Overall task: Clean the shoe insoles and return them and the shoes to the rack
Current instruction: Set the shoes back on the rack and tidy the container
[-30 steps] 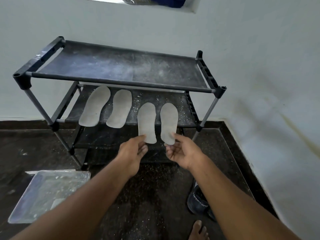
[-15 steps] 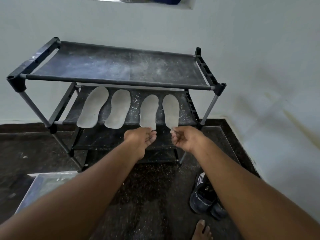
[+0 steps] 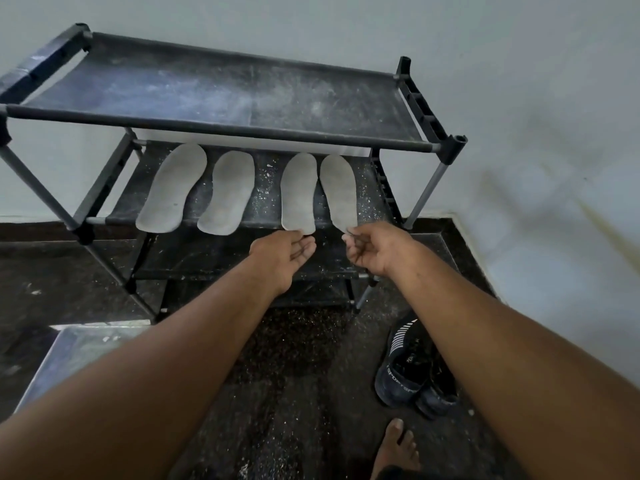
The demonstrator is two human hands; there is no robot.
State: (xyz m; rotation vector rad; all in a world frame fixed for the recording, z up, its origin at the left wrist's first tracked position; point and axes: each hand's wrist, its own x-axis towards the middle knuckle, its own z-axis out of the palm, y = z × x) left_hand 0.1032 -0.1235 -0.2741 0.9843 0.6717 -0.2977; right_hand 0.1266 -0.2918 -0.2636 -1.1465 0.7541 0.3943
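The rack (image 3: pixel 242 133) stands against the far wall, its top shelf dusty and bare of shoes. The middle shelf (image 3: pixel 266 188) carries four grey insoles in a row, heels overhanging the near edge.

Status, judged from the layout: insole return appears nearly complete; shoe return is not yet done. Whether the insoles are fully clean cannot be confirmed.

- Shoes (image 3: pixel 412 372): a dark pair lies on the floor (image 3: pixel 294 375) at near right, well apart from the rack.
- Tray (image 3: pixel 79 351): on the floor at near left.
- Left pair of insoles (image 3: pixel 197 192): lying on the shelf, untouched.
- Third insole (image 3: pixel 298 192): the left hand (image 3: pixel 282 258), palm up with fingers relaxed, touches its heel from below without gripping.
- Fourth insole (image 3: pixel 339 192): the right hand (image 3: pixel 377 247) has fingers curled at the heel tip. Whether it pinches the insole cannot be told.

Remaining: free both hands, then place the shoes on the rack.
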